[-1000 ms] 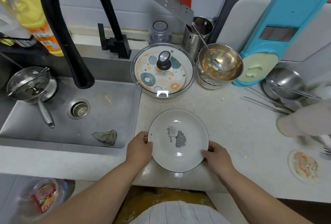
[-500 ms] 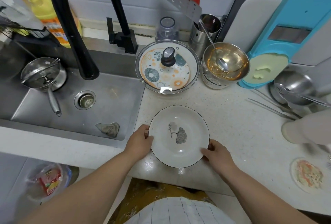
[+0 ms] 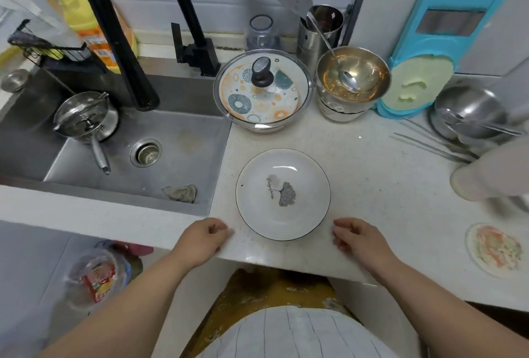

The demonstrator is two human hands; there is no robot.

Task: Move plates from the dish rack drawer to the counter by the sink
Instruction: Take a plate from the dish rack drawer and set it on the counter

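1. The sink (image 3: 177,143) fills the left of the view, with a black faucet (image 3: 114,28) arching over it, a steel strainer (image 3: 86,120) in the basin and a crumpled cloth (image 3: 181,193) near its front wall.
2. The table (image 3: 372,186) runs to the right of the sink. Along its back stand a patterned bowl under a glass lid (image 3: 263,91), a steel bowl with a spoon (image 3: 352,83) and a blue upright rack (image 3: 458,28).
3. The plate (image 3: 282,194), white with a dark rim and a leaf print, lies flat on the table just right of the sink edge and close to the table's front edge. No dish rack drawer is in view.
4. The left hand (image 3: 200,239) sits at the front edge of the table, left of the plate and apart from its rim. Its grip is loosely curled and holds nothing.
5. The right hand (image 3: 359,236) mirrors it on the plate's other side, near the rim but not touching. Its grip is half-closed and empty.
6. Risk, as a judgement: the plate rests close to the front edge, so a forearm or sleeve that brushes it on the way down for the next plate could push it off. The sink's lip lies near its left side, so a sideways nudge could tip it into the basin.
7. A further plate set down here could knock this one, or crowd the lidded bowl behind it, unless it is stacked squarely.
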